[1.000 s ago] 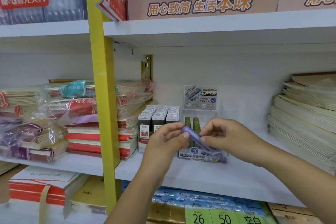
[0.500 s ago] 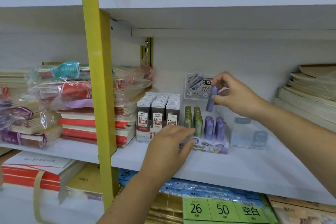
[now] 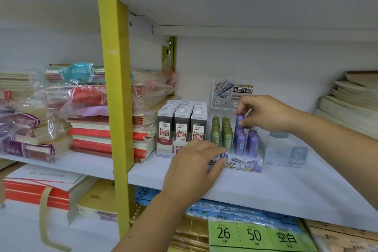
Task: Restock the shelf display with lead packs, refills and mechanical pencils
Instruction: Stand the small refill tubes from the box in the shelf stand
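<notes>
**Purple tube (image 3: 239, 122) lowered into its row**

The tube has dropped from beside the backing card to the back of the purple row, right of centre in the frame. The right hand (image 3: 266, 113) pinches its top between thumb and curled fingers (image 3: 241, 109). The left hand (image 3: 194, 162) lies nearly flat against the front of the display box (image 3: 248, 164) (steadying it, I judge). This refill looks almost seated, next to the green tubes (image 3: 222, 134).
</notes>
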